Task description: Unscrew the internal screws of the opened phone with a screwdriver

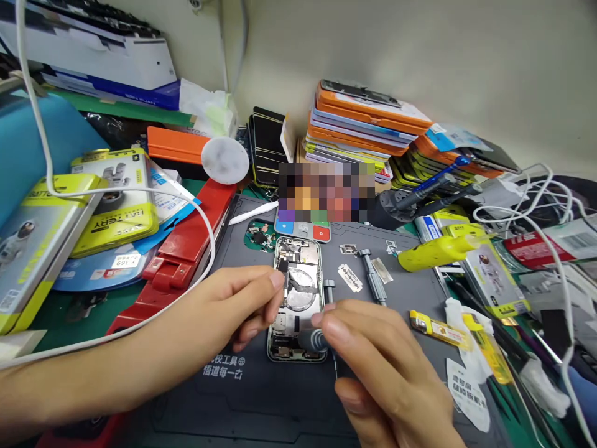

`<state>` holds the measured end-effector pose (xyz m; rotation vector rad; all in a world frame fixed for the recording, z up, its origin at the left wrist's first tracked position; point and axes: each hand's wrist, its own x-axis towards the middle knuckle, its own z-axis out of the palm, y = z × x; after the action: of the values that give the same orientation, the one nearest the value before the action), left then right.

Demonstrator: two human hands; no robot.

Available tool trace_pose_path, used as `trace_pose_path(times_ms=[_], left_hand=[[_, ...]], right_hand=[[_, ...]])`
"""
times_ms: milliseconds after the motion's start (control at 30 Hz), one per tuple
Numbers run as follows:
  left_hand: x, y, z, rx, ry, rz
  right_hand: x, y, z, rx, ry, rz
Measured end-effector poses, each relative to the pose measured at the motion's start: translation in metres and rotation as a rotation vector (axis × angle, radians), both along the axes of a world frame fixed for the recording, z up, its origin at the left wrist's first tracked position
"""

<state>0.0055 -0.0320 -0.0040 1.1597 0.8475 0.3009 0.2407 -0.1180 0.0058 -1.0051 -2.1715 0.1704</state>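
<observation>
An opened phone housing point(298, 292) lies on a dark grey work mat point(261, 392), its inner parts bare. My left hand point(233, 308) rests at the phone's left edge, fingers curled and pinched against it. My right hand point(373, 367) is closed round a grey screwdriver point(314, 339) whose knurled handle shows between thumb and fingers, low over the phone's lower right corner.
A second screwdriver point(373, 277) and a razor blade point(349, 277) lie on the mat behind the phone. A yellow tool point(433, 252), stacked orange boxes point(364, 118), battery packs point(112, 199), a red case point(186, 242) and white cables point(536, 211) crowd the bench all round.
</observation>
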Motion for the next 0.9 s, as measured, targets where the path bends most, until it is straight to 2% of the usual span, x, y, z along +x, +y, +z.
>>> trace_pose_path(times_ms=[267, 567, 767, 900], left_hand=[[0.0, -0.0037, 0.0017, 0.12, 0.083, -0.078], [-0.0005, -0.007, 0.0055, 0.109, 0.083, -0.123], [0.0006, -0.0073, 0.0062, 0.104, 0.086, -0.138], [0.0, -0.0079, 0.0051, 0.12, 0.09, -0.162]], right_hand=[[-0.0006, -0.0039, 0.0023, -0.029, 0.051, -0.013], [-0.0082, -0.0053, -0.0068, -0.114, 0.078, -0.185], [-0.0086, -0.0043, -0.0052, -0.086, 0.036, -0.148], [-0.0043, -0.0036, -0.0041, -0.02, 0.016, 0.021]])
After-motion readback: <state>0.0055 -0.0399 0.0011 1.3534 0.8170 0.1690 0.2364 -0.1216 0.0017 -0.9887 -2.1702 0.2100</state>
